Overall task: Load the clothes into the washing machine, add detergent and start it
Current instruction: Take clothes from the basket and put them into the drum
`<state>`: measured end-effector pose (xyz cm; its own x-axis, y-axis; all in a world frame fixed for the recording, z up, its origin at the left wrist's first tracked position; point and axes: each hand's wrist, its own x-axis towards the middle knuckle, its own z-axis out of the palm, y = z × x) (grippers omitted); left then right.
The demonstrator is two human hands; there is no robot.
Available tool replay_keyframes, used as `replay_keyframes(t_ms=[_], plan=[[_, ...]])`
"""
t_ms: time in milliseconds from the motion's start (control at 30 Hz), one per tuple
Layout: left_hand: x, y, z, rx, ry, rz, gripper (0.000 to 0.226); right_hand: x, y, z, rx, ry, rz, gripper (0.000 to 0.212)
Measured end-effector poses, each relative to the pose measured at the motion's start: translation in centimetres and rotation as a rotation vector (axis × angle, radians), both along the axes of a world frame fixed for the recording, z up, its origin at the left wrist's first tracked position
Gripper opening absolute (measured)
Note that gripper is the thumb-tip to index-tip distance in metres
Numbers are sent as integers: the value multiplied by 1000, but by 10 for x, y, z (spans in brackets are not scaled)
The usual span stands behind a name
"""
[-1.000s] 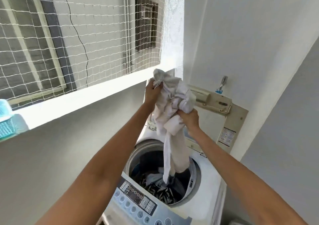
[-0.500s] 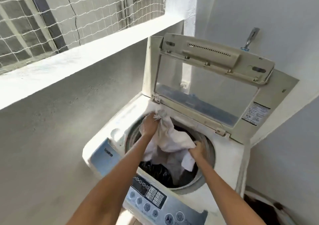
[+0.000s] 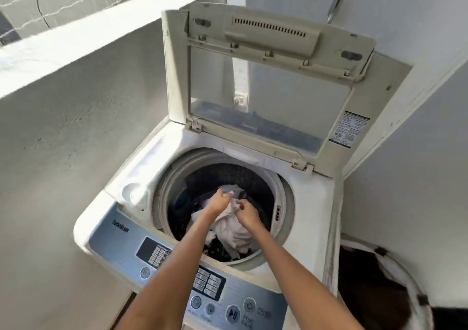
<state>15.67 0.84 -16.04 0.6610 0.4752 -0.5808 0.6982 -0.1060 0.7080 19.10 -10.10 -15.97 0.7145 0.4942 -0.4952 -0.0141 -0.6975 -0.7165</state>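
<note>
A top-loading washing machine (image 3: 311, 210) stands with its lid (image 3: 268, 89) raised against the wall. A white garment (image 3: 235, 236) lies inside the drum on top of dark clothes (image 3: 219, 250). Both my arms reach down into the drum. My left hand (image 3: 220, 201) hovers just above the white garment with its fingers loosely curled and nothing in them. My right hand (image 3: 246, 212) is beside it, fingers curled, pinching a fold of the white garment. No detergent is in view.
The control panel (image 3: 228, 296) with its buttons runs along the machine's near edge. A round laundry basket (image 3: 417, 286) with dark contents sits at the right. A tap (image 3: 334, 5) sticks out of the wall behind the lid. A concrete ledge (image 3: 101, 23) runs along the left wall.
Both hands have lowered the white garment from above the machine down into the drum. The left hand has let go of it. The view has tilted down.
</note>
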Motion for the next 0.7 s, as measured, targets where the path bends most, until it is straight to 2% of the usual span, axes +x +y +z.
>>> replay_keyframes(t_ms=[133, 200, 300, 400, 500, 600, 700], plan=[[21, -31, 43, -36, -279, -22, 18, 19, -29, 48, 178, -169, -181, 20], [36, -65, 73, -23, -384, -64, 16, 30, -58, 74, 285, -265, -305, 14], [57, -129, 107, 78, -482, -203, 13, 41, -117, 96, 238, -422, -480, 16], [88, -201, 120, 91, -447, -406, 10, 50, -182, 98, 190, -477, -696, 22], [116, -276, 110, 98, -391, -550, 13, 61, -250, 94, 167, -432, -867, 22], [124, -342, 80, 35, -324, -592, 16, 71, -315, 64, 62, -353, -872, 23], [122, -398, 17, -46, -210, -618, 15, 71, -377, 6, 12, -235, -900, 19]])
